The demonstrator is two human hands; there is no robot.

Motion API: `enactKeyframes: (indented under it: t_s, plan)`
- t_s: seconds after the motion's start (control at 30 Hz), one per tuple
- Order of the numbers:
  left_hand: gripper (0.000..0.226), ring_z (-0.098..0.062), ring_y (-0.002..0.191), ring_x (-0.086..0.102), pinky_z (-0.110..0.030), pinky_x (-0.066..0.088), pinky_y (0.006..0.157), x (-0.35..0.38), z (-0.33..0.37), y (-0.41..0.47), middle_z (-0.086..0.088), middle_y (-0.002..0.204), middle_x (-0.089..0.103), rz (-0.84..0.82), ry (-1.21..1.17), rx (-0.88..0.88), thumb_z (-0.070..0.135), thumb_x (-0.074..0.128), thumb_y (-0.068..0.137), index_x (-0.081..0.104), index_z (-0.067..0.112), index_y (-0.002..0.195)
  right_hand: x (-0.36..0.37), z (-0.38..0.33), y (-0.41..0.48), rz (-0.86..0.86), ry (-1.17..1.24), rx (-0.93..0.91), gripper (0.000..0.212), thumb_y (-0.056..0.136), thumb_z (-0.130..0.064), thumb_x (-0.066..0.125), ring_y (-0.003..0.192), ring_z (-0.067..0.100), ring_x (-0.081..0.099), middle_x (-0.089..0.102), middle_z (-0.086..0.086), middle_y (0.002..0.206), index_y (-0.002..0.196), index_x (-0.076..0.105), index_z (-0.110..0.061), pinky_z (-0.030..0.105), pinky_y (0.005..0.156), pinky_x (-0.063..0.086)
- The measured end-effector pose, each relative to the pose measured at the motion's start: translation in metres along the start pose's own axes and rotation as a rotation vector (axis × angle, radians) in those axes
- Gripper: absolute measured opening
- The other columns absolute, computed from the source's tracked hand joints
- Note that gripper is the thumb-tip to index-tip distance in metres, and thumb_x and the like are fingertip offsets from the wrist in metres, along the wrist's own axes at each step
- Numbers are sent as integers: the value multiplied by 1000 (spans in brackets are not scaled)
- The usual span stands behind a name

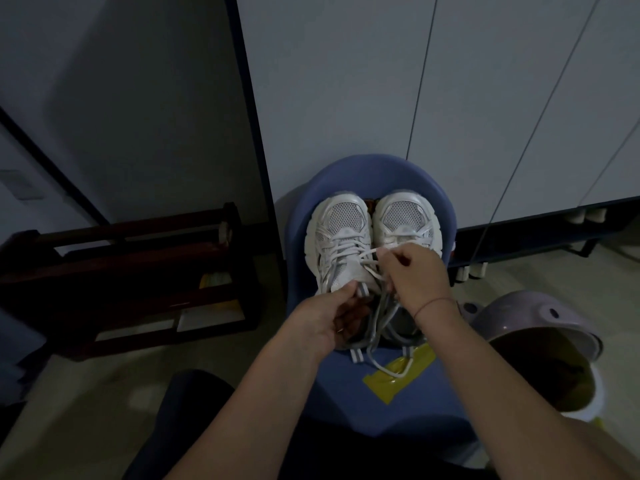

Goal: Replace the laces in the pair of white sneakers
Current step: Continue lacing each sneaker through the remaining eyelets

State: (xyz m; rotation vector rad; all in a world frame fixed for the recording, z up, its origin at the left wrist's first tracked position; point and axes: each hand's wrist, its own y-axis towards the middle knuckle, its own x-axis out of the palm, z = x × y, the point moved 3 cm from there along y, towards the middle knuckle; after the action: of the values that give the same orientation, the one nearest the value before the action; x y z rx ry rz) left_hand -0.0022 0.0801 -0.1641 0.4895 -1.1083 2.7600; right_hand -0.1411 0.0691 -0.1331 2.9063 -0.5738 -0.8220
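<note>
White sneakers (403, 220) stand toes toward the blue chair's (346, 393) back edge. The left hand (325, 313) pinches the left-side sneaker's (341, 230) tongue. The right hand (412, 275), fingers curled, pinches its lace (367, 254). A hard tug could unthread the lace or drag the shoe off.

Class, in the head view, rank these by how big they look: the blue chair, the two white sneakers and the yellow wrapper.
1. blue chair
2. left sneaker and right sneaker: alike, and the right hand covers part of one, so unranked
3. yellow wrapper
</note>
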Motion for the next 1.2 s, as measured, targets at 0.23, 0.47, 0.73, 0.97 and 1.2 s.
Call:
enactKeyframes:
  t_s: [0.23,0.47,0.73,0.97,1.2]
  plan:
    - [28,-21,72,65,-30,54,67,-10,5,4,-12,87,73,-49,179,15,32,62,93,69,6,99,38,10,-56,-472,954,841,41,95,-41,48,69,22,68,70,14,79,100,65,-4,27,54,52]
    - [63,-14,52,54,-27,39,57,-23,21,3,2,49,60,354,775,486,52,43,99,69,12,58,60,8,-42,-349,1408,805,34,97,-21,47,113,36,57,62,21,121,121,58,0,41,76,58]
    - [15,5,77,55,0,39,70,-17,37,18,0,98,58,267,739,918,14,71,88,73,12,103,65,12,-36,-238,1457,771,29,99,-29,41,90,23,60,64,12,102,109,59,-9,34,86,46]
    - [7,-6,83,59,-14,45,82,-13,39,26,14,84,58,290,703,951,17,75,84,78,17,91,63,16,-35,-231,1418,788,29,99,-33,39,86,21,58,64,10,98,106,59,-12,30,73,44]
    - [8,-10,85,57,-14,43,77,-19,38,28,2,90,61,404,628,976,15,68,90,74,10,90,67,16,-35,-206,1438,772,26,99,-28,43,88,21,60,65,10,99,109,59,-11,33,78,49]
